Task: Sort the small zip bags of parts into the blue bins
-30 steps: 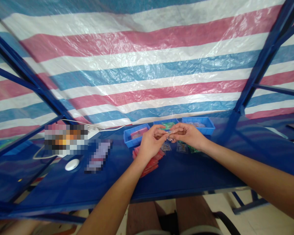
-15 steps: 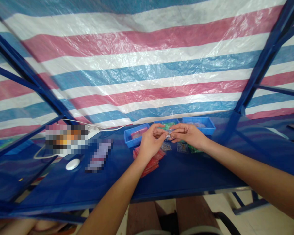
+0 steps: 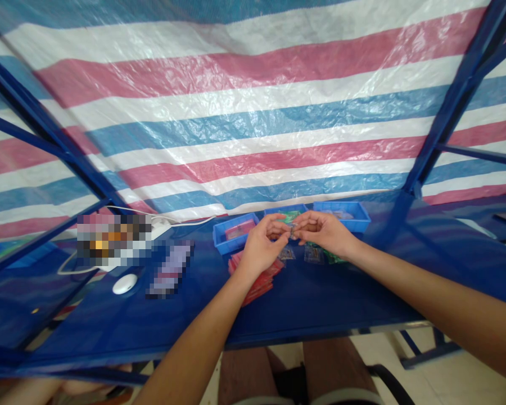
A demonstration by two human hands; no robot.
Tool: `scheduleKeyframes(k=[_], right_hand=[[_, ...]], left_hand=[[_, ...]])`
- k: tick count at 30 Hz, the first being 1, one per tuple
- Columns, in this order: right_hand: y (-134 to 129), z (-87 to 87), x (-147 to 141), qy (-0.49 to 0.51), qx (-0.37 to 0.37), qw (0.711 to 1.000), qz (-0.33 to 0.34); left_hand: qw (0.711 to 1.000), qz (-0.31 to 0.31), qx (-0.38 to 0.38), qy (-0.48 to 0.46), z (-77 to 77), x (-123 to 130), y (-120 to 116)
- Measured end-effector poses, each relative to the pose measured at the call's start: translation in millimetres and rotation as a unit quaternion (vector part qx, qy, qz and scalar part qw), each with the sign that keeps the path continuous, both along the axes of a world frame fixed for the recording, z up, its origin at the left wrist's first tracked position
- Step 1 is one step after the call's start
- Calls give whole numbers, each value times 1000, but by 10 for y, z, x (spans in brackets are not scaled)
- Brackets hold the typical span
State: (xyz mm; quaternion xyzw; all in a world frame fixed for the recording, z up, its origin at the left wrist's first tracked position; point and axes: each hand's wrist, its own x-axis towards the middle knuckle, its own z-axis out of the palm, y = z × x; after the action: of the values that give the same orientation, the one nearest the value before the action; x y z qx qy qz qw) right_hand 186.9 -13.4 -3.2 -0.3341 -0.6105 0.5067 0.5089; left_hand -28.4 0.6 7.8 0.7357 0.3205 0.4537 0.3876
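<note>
My left hand (image 3: 265,243) and my right hand (image 3: 324,232) meet over the blue table, fingertips pinched on a small clear plastic packet (image 3: 292,229) between them. Red packets (image 3: 259,284) lie in a loose pile under and beside my left wrist. Two small clear packets, one (image 3: 287,252) near my left fingers and another (image 3: 314,253) below my right hand, rest on the table. Green packets (image 3: 335,257) show partly under my right wrist. What is inside the held packet is too small to tell.
Three blue trays stand behind my hands: one with pink packets (image 3: 219,243), one with green (image 3: 304,209), one with pale packets (image 3: 362,226). Leftward are a white round object (image 3: 125,284), a blurred-out flat item (image 3: 171,269) and white cables (image 3: 78,271). Another person's limb (image 3: 34,391) shows lower left.
The fingers of both hands have shifted slightly around the small clear packet, which shows less between them now. The items on the table have stayed in place.
</note>
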Motion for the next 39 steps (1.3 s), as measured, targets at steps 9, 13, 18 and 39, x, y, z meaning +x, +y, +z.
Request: scheduleKeyframes(k=[9,13,18,39], right_hand=[[57,-47,92,-94,149,982,-61],[69,-62,79,-93,143,982,-80],[25,-23,36,-88,117,986,-75],[28,-5,20,-27,52,996,-62]], left_hand=[[984,45,143,100,124,-51,-59],[983,67,134,102,106,-70,-24],[985,61,118,113,83,-67,-14],[990,60,104,67,38,-69,40]])
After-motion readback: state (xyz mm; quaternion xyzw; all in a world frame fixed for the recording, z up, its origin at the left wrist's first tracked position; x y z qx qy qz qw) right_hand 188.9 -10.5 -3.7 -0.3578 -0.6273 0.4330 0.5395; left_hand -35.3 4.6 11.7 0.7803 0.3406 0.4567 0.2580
